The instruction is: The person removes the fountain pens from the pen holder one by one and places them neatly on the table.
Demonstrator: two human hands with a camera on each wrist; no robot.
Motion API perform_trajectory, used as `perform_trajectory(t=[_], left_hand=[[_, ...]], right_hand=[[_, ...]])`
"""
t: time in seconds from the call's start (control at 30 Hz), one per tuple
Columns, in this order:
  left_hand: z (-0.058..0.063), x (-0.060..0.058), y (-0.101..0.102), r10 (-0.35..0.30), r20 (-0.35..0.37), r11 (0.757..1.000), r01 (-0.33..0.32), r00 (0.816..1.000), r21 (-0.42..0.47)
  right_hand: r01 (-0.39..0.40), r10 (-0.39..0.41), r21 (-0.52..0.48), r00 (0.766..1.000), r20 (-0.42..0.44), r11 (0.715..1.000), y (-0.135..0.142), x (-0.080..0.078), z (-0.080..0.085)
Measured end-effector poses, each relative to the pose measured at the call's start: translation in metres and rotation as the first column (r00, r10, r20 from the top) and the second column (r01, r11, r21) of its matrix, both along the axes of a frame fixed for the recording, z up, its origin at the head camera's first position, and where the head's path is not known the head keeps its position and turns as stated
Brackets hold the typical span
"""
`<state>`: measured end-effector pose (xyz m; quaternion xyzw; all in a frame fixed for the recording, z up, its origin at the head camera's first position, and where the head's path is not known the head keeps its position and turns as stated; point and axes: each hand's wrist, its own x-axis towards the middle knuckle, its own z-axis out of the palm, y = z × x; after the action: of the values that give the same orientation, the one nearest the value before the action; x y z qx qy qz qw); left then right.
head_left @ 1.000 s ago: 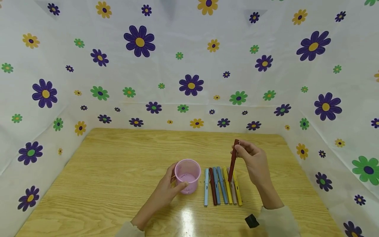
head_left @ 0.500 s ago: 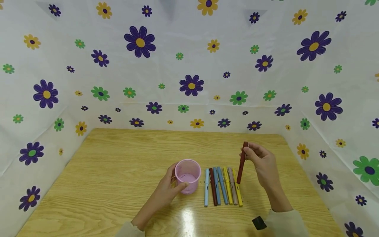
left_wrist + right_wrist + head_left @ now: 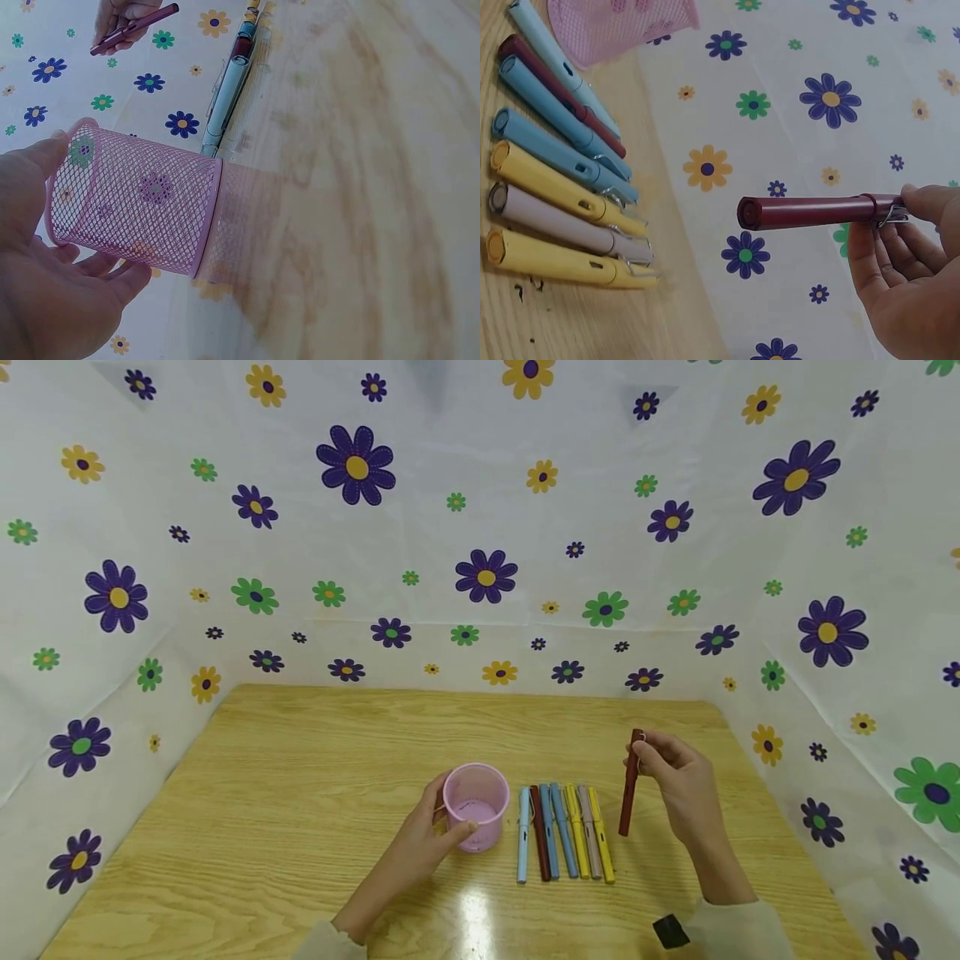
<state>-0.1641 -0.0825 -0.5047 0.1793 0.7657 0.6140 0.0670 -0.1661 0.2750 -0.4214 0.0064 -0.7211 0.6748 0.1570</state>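
My left hand (image 3: 427,839) grips a pink mesh pen cup (image 3: 480,835) around its side, thumb near the rim; the cup stands upright on the table. In the left wrist view the cup's mesh wall (image 3: 142,199) shows between thumb and fingers. My right hand (image 3: 682,785) pinches a dark red pen (image 3: 630,785) by its clip end, the other end pointing down above the table. The right wrist view shows the same red pen (image 3: 802,212) clear of the row. Between cup and right hand lie several pens in a row: light blue (image 3: 522,835), dark red, blue, yellow and greyish-pink.
The wooden table (image 3: 315,752) is enclosed by a white flower-print cloth (image 3: 420,527) at the back and sides. A small black object (image 3: 671,932) sits by the right sleeve. Dark specks (image 3: 529,289) dot the table beside the nearest yellow pen (image 3: 562,259).
My right hand has carried the dark red pen rightward and lower, from over the row to beyond its right end. The left hand and the cup have stayed in place.
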Motion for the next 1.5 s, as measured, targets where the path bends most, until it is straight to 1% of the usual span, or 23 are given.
perform_trajectory(t=[0.2,0.43,0.6,0.8,1.07,1.2,1.27,1.5], left_hand=[[0.000,0.001,0.000,-0.003,0.002,1.000,0.003,1.000,-0.001],[-0.001,0.002,0.000,-0.001,0.008,1.000,0.001,1.000,0.007],[0.000,0.002,0.000,0.000,0.007,1.000,0.000,1.000,0.006],[0.000,0.002,-0.001,-0.010,-0.003,1.000,0.010,1.000,-0.007],[0.000,0.000,-0.001,-0.011,-0.021,1.000,0.010,1.000,-0.010],[0.000,0.000,-0.001,-0.014,-0.013,1.000,0.013,1.000,-0.024],[0.000,0.000,-0.001,-0.012,-0.009,1.000,0.012,1.000,-0.026],[0.000,0.001,-0.001,-0.004,-0.014,1.000,0.003,1.000,-0.020]], right_hand=[[0.012,-0.016,0.058,0.997,0.074,0.998,0.009,0.004,-0.006],[-0.015,-0.005,0.127,0.988,0.152,0.992,0.015,0.006,-0.013],[-0.007,-0.034,0.189,0.976,0.213,0.982,0.017,0.006,-0.019],[-0.011,-0.068,0.255,0.952,0.298,0.967,0.020,0.005,-0.027],[-0.023,-0.085,0.293,0.933,0.350,0.956,0.020,0.004,-0.038],[-0.043,-0.087,0.311,0.916,0.392,0.949,0.019,0.004,-0.044],[-0.052,-0.082,0.309,0.911,0.404,0.950,0.018,0.004,-0.047],[-0.052,-0.078,0.299,0.910,0.406,0.953,0.014,0.001,-0.057]])
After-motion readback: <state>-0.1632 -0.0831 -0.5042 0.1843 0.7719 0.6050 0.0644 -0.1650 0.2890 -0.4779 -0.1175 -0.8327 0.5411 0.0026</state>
